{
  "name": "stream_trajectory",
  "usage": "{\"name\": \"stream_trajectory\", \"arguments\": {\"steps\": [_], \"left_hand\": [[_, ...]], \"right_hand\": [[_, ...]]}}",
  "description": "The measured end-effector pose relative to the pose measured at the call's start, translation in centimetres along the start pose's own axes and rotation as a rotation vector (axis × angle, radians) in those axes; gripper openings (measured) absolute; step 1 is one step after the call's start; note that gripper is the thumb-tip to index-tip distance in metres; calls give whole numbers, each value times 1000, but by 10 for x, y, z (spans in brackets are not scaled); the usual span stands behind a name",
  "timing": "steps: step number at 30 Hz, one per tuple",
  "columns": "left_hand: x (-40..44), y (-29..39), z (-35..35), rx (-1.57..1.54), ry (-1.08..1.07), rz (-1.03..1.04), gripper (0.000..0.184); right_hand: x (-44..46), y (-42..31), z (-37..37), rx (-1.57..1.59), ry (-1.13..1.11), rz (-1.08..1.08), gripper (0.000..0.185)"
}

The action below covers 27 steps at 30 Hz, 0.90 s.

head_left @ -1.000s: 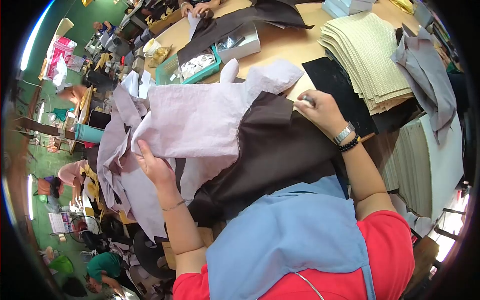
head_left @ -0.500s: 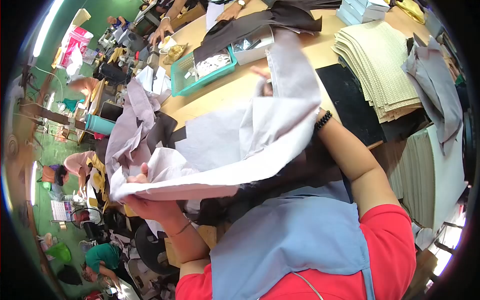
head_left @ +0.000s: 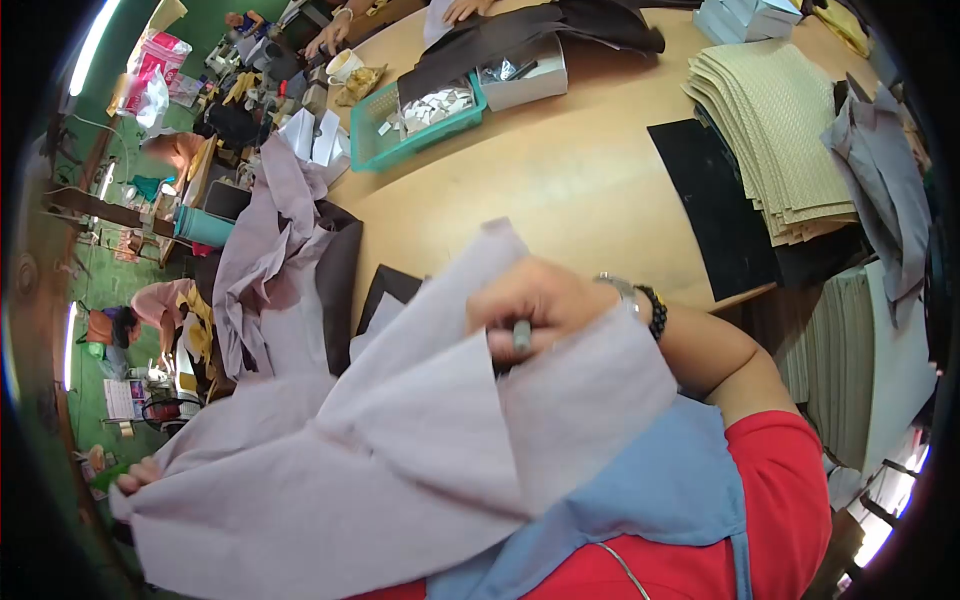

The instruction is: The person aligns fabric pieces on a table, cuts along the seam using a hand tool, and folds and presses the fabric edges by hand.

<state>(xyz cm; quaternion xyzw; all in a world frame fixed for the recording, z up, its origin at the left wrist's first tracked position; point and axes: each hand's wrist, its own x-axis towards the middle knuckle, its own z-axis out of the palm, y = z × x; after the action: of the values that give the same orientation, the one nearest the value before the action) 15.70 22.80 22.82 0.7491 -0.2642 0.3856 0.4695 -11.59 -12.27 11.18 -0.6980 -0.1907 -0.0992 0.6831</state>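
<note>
A large light mauve-grey piece of cloth stretches across in front of me, over my blue apron and red sleeve. At its left end, the fingertips of my left hand curl over the edge; the rest of that hand is behind the cloth. My right hand, with a watch and black bead bracelet at the wrist, is closed on the upper right part, where the cloth folds. A small grey thing shows at its fingers; I cannot tell what it is. More mauve-grey cloth lies crumpled on the left.
On the wooden table stand a teal basket of small white pieces, a white box and dark cloth. A stack of cream textured sheets lies at right, by a black sheet. Another person's hand is at the far edge.
Both hands have moved the cloth nearer to me. My left hand has gone left and down, my right hand down from over the table. The cloth now spreads wider across my front.
</note>
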Motion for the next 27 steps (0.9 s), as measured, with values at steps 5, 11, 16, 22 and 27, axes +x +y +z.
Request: {"name": "stream_trajectory", "arguments": {"steps": [5, 11, 16, 22, 27], "left_hand": [[42, -63, 92, 532, -495, 130, 47], [-62, -33, 242, 504, -906, -2, 62], [-169, 34, 259, 214, -1242, 163, 71], [-231, 41, 250, 148, -1160, 242, 74], [-231, 35, 239, -90, -1042, 284, 39]], "right_hand": [[-20, 62, 35, 131, 25, 281, 28], [-71, 80, -6, -442, 354, 305, 48], [-85, 39, -49, -171, 746, 626, 66], [-83, 43, -97, -659, 748, 721, 38], [-81, 45, -122, -616, 827, 490, 27]]}}
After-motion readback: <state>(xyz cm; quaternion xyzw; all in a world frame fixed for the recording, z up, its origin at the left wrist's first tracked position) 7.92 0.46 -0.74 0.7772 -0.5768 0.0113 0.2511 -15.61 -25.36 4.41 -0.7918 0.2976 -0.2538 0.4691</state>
